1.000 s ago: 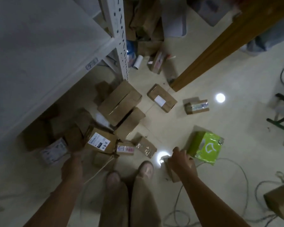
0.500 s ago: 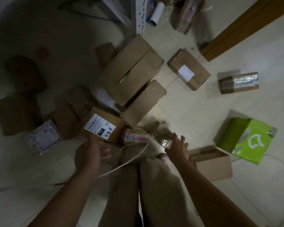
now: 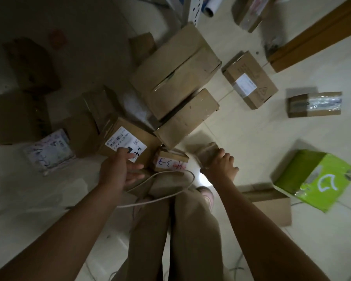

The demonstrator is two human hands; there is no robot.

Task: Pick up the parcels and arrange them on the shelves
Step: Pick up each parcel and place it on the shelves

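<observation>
Several brown cardboard parcels lie scattered on the pale floor below me. My right hand (image 3: 221,165) is closed around a small tape-wrapped brown parcel (image 3: 206,152) near my feet. My left hand (image 3: 120,169) hovers with spread fingers over a brown box with a white shipping label (image 3: 128,141), touching its near edge. Between the hands sits a small box with pink writing (image 3: 170,161). A large double carton (image 3: 176,69) and a long carton (image 3: 187,117) lie behind them.
A green box (image 3: 314,179) and a plain brown box (image 3: 272,203) lie at my right. A white shelf post (image 3: 194,12) stands at the top, a wooden door frame (image 3: 316,35) at top right. A beige cord (image 3: 166,191) loops over my legs; cables trail on the floor.
I have bent down toward the floor, so the shelf has left the view. My right hand left the plain brown box and closed on the small taped parcel. My left hand reached the labelled box.
</observation>
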